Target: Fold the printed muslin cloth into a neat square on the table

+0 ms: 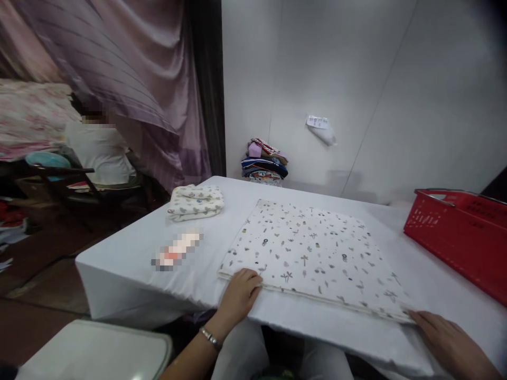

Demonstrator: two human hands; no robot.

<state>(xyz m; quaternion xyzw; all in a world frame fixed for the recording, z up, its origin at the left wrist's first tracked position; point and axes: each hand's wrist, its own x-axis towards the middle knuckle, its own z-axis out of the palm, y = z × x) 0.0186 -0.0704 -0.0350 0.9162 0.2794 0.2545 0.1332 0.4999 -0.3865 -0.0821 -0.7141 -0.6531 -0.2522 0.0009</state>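
A folded white cloth (312, 253) printed with small palms, rainbows and other motifs lies flat on the white-covered table (130, 248). At its near left edge, my left hand (242, 287) has its fingers bent over the fabric layers, closed on the edge. My right hand (439, 330) is at the near right corner, fingers together and pinching the cloth there; its thumb is hidden. A second printed cloth (196, 203), folded into a thick bundle, sits at the table's far left. Between it and my left hand lies a small pixelated item (178, 250) that I cannot make out.
A red plastic basket (459, 237) stands at the right of the table. Behind the table rises a pile of folded fabrics (264, 161) by the wall. A white stool (99, 351) is at lower left. Beyond the curtain (158, 79) sits a person (101, 150) in white.
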